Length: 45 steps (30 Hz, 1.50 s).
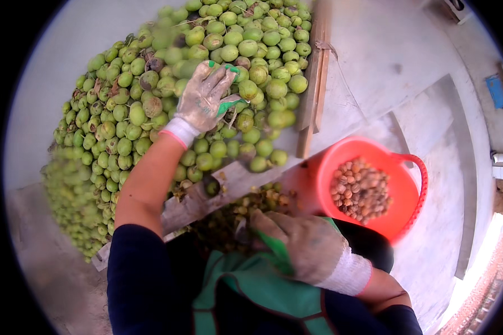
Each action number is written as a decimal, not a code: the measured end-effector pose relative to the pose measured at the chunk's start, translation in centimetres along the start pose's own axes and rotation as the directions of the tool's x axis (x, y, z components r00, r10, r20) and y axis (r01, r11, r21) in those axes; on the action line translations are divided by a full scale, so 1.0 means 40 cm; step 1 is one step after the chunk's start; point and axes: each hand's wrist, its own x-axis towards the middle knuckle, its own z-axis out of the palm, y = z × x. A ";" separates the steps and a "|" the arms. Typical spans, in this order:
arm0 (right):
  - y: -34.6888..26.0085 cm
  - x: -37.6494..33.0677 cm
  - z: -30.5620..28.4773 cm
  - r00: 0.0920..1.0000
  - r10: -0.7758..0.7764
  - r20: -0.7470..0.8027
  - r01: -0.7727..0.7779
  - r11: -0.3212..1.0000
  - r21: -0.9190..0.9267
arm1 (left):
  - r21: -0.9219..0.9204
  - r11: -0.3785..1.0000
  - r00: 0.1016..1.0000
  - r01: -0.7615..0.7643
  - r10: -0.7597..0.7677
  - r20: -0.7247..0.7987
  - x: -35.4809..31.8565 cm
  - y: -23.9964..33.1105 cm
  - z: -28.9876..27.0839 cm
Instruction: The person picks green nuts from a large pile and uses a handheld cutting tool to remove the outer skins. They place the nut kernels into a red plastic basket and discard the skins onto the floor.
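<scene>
Gloves cover both hands. The left hand (pixel 204 97) reaches forward onto the pile of green fruits (pixel 151 111), fingers spread and curled down over several of them; whether any single fruit is gripped cannot be told. The right hand (pixel 302 245) stays close to the body, closed around a small blade (pixel 241 230) whose tip points toward the heap of peeled husks (pixel 246 209). This placement keeps the cutting hand low and steady over the waste.

A wooden plank (pixel 218 187) lies just ahead of the husks and, with a second upright board (pixel 314 72) at the right, holds the pile back so the fruits do not roll onto the concrete floor (pixel 397 61).

A red bucket (pixel 413 201) stands just to the right of the right hand, holding brown nuts (pixel 360 190), near enough for short transfers. A green apron (pixel 262 290) covers the lap.
</scene>
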 end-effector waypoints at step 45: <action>0.657 0.448 0.126 0.577 0.657 -0.485 -0.562 0.750 0.349 | -0.421 0.848 0.942 0.324 -0.246 0.228 0.116 0.525 0.028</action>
